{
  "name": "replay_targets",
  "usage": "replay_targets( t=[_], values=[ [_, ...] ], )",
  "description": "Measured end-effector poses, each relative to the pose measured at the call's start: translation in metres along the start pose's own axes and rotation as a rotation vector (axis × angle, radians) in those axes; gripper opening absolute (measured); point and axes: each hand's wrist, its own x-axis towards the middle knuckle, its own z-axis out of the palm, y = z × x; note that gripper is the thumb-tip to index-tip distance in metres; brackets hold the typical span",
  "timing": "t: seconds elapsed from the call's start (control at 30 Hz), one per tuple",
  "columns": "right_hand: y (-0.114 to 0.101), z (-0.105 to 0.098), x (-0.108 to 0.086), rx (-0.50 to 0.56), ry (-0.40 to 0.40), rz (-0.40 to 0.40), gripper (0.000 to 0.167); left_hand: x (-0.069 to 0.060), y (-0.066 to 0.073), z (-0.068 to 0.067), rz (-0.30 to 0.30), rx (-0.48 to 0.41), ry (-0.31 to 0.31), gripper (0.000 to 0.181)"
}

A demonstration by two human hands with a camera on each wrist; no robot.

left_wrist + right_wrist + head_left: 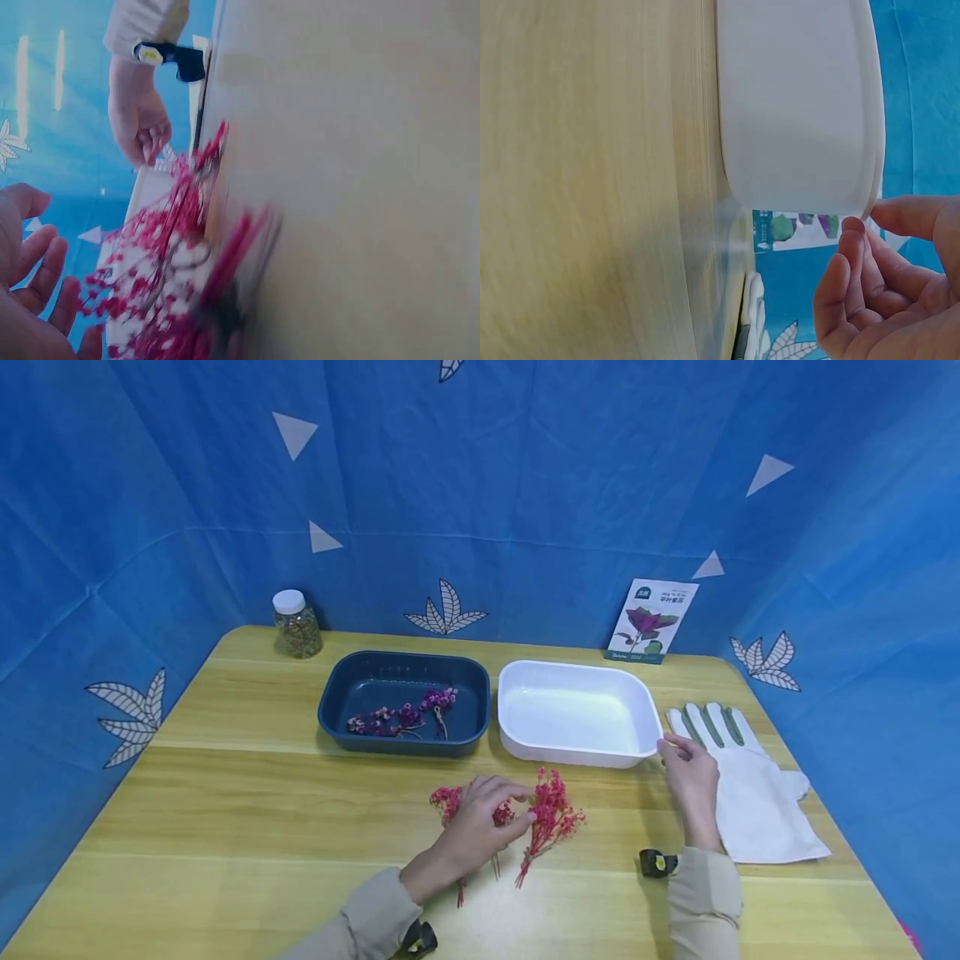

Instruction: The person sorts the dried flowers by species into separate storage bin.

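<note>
Over the red dried flower sprigs (pixel 551 810) hovers the left hand (pixel 480 822), its fingers spread and loosely bent; in the left wrist view that hand (pixel 37 277) shows at the edge, beside the sprigs (pixel 165 277), with nothing gripped. The sprigs lie on the wooden table, partly hidden under the hand in the head view. At the near right corner of the white tray (pixel 577 710), the right hand (pixel 692 781) pinches the rim. The right wrist view shows its thumb and fingertips on that rim, the hand (pixel 900 285) beside the tray (pixel 802 105).
A dark blue tray (pixel 405 662) holding purple dried flowers (pixel 408 717) stands left of the white one. A jar with a white lid (pixel 297 625) is at the back left. White gloves (pixel 757 802) lie at the right; a flower-picture packet (pixel 651 620) leans against the blue cloth.
</note>
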Motion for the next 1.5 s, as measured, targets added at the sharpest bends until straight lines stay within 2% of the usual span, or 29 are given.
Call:
replay_targets(
  t=[0.17, 0.3, 0.4, 0.57, 0.73, 1.0, 1.2, 1.4, 1.5],
  values=[
    [0.001, 0.001, -0.001, 0.004, -0.011, 0.017, 0.042, -0.001, -0.004, 0.009, 0.018, 0.073, -0.024, 0.031],
    [0.000, 0.002, 0.000, 0.004, -0.013, 0.020, 0.043, -0.002, -0.006, 0.012, 0.037, 0.169, -0.033, 0.033],
    [0.000, 0.002, 0.001, 0.003, -0.013, 0.013, 0.043, -0.001, -0.007, 0.013, 0.043, 0.208, -0.042, 0.035],
    [0.000, 0.002, 0.001, 0.002, -0.019, 0.002, 0.043, -0.002, -0.010, 0.015, 0.021, 0.225, -0.072, 0.037],
    [0.000, 0.002, 0.000, 0.002, -0.015, 0.001, 0.042, -0.002, -0.011, 0.016, -0.029, 0.230, -0.129, 0.033],
    [-0.001, 0.000, 0.000, -0.008, -0.021, 0.010, 0.043, 0.001, -0.011, 0.017, -0.079, 0.314, -0.210, 0.027],
    [-0.001, 0.000, 0.000, -0.002, -0.029, 0.020, 0.044, 0.004, -0.011, 0.022, -0.079, 0.444, -0.257, 0.030],
    [-0.001, 0.000, -0.001, -0.003, -0.033, 0.027, 0.045, 0.004, -0.008, 0.023, -0.048, 0.527, -0.246, 0.029],
    [-0.001, -0.001, -0.001, 0.000, -0.035, 0.029, 0.045, 0.003, -0.008, 0.023, -0.053, 0.545, -0.250, 0.028]
  ],
)
